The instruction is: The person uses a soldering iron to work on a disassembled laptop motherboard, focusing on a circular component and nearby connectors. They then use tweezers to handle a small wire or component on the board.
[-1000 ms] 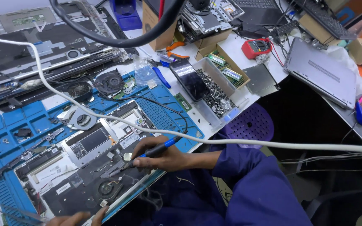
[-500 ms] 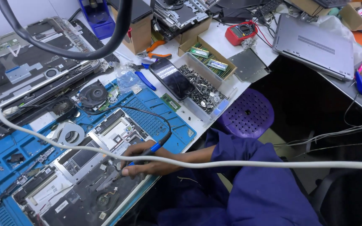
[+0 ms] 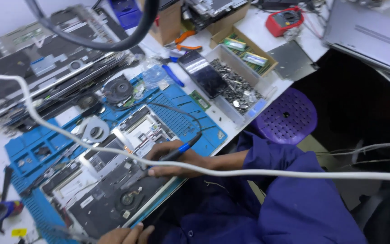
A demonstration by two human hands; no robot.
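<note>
- Head view. Right hand (image 3: 177, 158) closed round a screwdriver (image 3: 182, 150) with a blue and black handle, tip angled down onto the opened laptop chassis (image 3: 109, 190).
- Tip contact hidden under the fingers; exact screw not to be made out.
- Left hand (image 3: 125, 235) only partly in frame at the bottom edge, fingertips resting on the near edge of the chassis; whether curled on anything cannot be told.
- Chassis lying on a blue work mat (image 3: 181, 119), directly under and left of the grip.
- Judged good practice here: keep the driver upright over the screw head, press straight down, steady the chassis with the other hand.
- White cable (image 3: 294, 172) crossing in front of the grip, over wrist and forearm; likely to snag or block the line of sight.
- Thin black lead (image 3: 177, 110) looping across the mat just beyond the grip.
- Further beyond the grip: loose cooling fan (image 3: 118, 88), roll of tape (image 3: 96, 131).
- Beyond and right of the grip: clear tray of small metal parts (image 3: 240, 92), dark phone (image 3: 202, 73) lying across its end.
- Purple stool (image 3: 290, 119) right of the grip, below the bench edge.
- Stack of opened laptops (image 3: 46, 77) far left beyond the mat.
</note>
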